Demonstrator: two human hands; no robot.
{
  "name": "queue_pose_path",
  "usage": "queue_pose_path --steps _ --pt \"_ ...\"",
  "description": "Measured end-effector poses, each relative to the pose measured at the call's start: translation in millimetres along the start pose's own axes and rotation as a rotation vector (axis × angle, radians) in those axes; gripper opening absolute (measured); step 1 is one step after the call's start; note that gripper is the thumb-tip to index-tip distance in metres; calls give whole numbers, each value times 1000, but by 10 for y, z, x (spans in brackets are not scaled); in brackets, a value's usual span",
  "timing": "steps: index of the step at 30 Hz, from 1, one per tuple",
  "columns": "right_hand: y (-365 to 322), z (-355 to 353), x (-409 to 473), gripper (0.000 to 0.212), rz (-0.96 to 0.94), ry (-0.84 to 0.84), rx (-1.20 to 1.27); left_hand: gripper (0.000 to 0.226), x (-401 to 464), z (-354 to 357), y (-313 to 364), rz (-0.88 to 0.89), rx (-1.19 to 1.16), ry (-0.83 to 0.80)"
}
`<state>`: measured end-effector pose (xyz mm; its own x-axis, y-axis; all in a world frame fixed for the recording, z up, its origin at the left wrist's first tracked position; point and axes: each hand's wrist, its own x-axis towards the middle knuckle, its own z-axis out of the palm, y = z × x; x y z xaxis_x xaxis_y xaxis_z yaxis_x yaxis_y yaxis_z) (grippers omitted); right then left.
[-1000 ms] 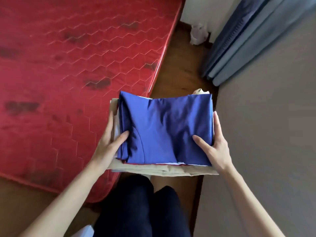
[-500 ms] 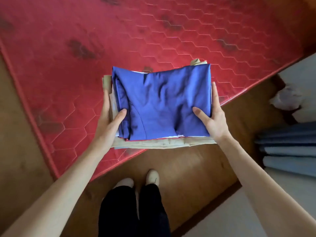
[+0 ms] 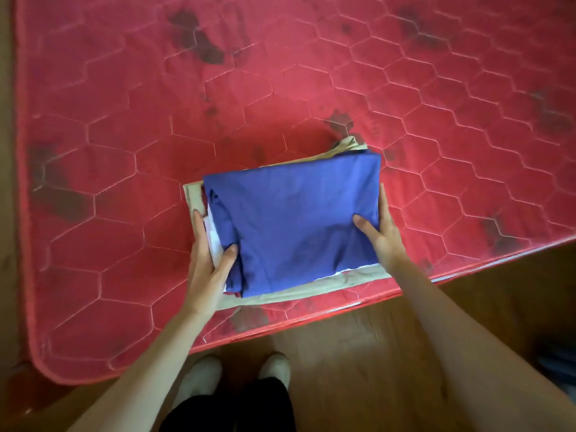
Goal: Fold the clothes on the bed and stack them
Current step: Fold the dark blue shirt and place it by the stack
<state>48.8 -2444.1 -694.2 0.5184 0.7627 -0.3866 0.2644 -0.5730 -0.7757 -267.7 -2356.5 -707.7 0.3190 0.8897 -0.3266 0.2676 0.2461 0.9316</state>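
Since half a sec ago the stack [image 3: 299,226] went from over the floor edge to fully over the red mattress [image 3: 124,151], near its front edge. Long axis runs left-right, tilted up to the right. My left hand [image 3: 207,260] & right hand [image 3: 381,235] clamp its ends, thumbs on the blue top.

Stack of folded clothes [image 3: 296,226] lies apparently on the mattress [image 3: 124,135], near its front edge.
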Motion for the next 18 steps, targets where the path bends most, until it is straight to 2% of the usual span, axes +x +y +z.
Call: queue_pose_path --steps 3,4,6,8,10,12,13,16,18 --pt "81 -10 -11 93 29 -32 72 85 -19 -22 37 -13 46 -44" --pt "44 -19 -25 94 49 -28 78 84 -47 -20 89 -45 119 -8" --pt "-100 -30 -69 91 28 64 23 80 -88 0 292 -11 400 218" --pt "-354 -30 -105 81 -162 277 -199 71 -126 66 596 223 646 410" --pt "-664 129 -139 62 -478 385 -345 58 -115 297 812 496 843 370" --pt "-920 476 -145 49 -652 345 -469 50 -39 643 884 620 1062 257" --pt "-988 647 -137 48 -661 275 -551 48 27 779 879 595 1138 228" --pt "-830 856 1 53 -567 45 -955 53 286 812 650 310 1285 168" --pt "-543 737 134 57 -492 52 -1029 57 394 682 448 272 1316 180"
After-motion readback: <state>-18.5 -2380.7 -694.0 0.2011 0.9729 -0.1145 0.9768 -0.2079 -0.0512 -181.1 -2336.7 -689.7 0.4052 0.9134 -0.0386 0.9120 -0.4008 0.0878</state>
